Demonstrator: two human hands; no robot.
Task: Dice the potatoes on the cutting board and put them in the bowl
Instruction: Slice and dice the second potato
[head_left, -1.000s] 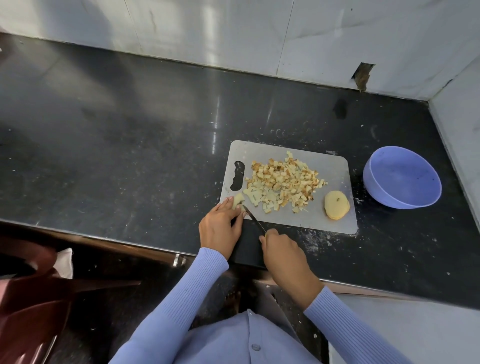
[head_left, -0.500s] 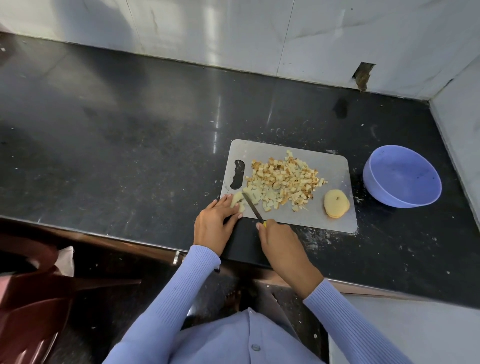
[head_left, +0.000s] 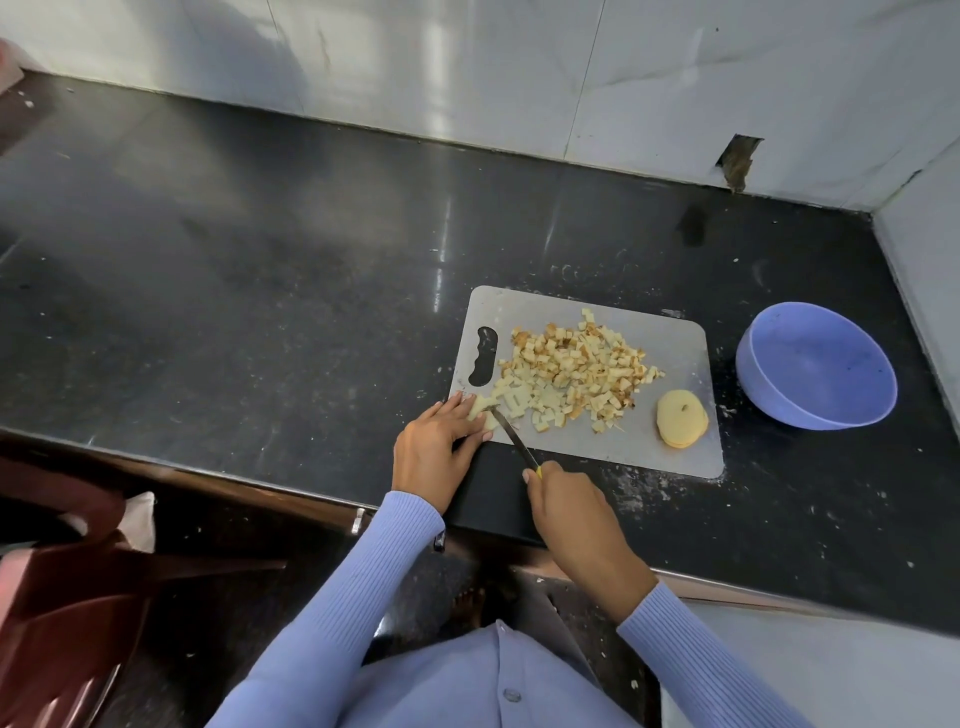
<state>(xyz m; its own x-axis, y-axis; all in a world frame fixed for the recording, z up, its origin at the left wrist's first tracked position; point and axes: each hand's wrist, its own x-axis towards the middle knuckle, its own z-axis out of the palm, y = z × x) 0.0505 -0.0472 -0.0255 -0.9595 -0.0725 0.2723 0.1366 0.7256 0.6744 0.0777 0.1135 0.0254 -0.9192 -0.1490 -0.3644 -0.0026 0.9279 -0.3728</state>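
Left hand (head_left: 436, 447) pins potato strips (head_left: 480, 410) flat-fingered at the cutting board's (head_left: 670, 343) near-left corner; right hand (head_left: 566, 499) grips the knife (head_left: 511, 436). Diced pile (head_left: 571, 374) mid-board, stacked slices (head_left: 681, 419) beside. Bowl (head_left: 815, 364) right. No readable labels.

The person wears a pale periwinkle-blue knit top with long sleeves, and both sleeves are finely ribbed along their whole length, the ribs running lengthwise down the arms. The left sleeve (head_left: 358, 587) ends in a snug ribbed cuff at the wrist, and the right sleeve (head_left: 696, 660) ends the same way, each cuff closing tight just behind the bare hand. Over the chest lies a smoother garment of the same light blue, a shirt front (head_left: 467, 686) with a plain placket and a small round grey-blue button (head_left: 511, 695) near the bottom edge of the view. Both hands are bare.
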